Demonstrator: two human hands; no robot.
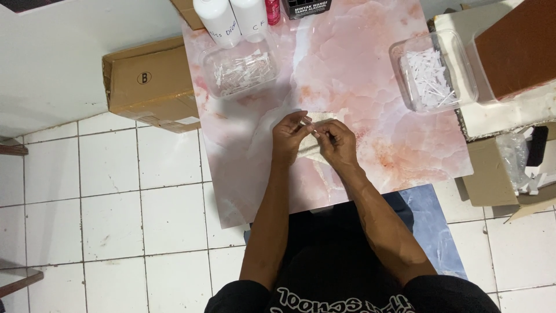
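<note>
While both hands (313, 138) pinch a small strip (308, 123), tabletop (370, 87) lies open.

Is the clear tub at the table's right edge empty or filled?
Filled: the clear tub holds a heap of small white sticks.

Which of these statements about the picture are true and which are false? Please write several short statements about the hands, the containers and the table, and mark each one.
1. Both hands meet over the middle of the pink marbled table. True: the left hand and the right hand pinch a small white piece between the fingertips.
2. Two clear containers with small white pieces stand on the table. True: the left container and the right container.
3. The right container is empty. False: it holds many white pieces.
4. The cardboard box sits on the table. False: it stands beside the table's left edge.
5. The white bottles stand at the near edge by the person. False: they are at the far edge.
</note>
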